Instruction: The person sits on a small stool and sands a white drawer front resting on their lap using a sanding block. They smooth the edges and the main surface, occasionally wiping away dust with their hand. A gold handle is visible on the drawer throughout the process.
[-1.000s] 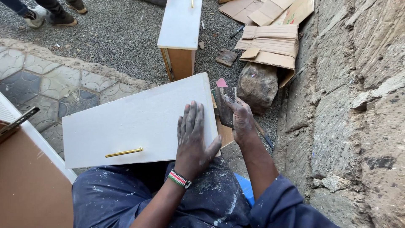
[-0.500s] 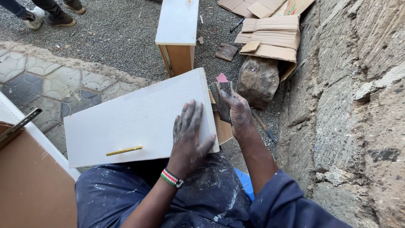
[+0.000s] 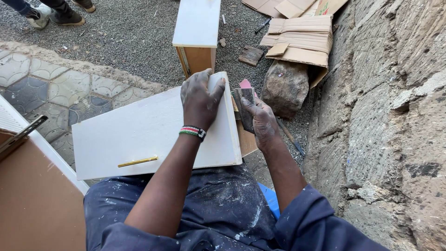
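1. the left hand (image 3: 200,100) is lying flat, fingers spread and released, pressing down on the far corner of the white panel (image 3: 148,130) resting across the lap.
2. the right hand (image 3: 260,121) is clenching a sanding block (image 3: 245,104) against the panel's right edge.
3. to do it well, i'd judge he should be keeping the block square to the edge and the panel pinned.
4. a gold handle (image 3: 137,161) is sitting near the panel's near edge; a rock (image 3: 284,86) is lying just beyond.

Left hand (image 3: 200,100) steadies white panel (image 3: 139,135) (lap); right hand (image 3: 261,122) sanding block (image 3: 245,108).
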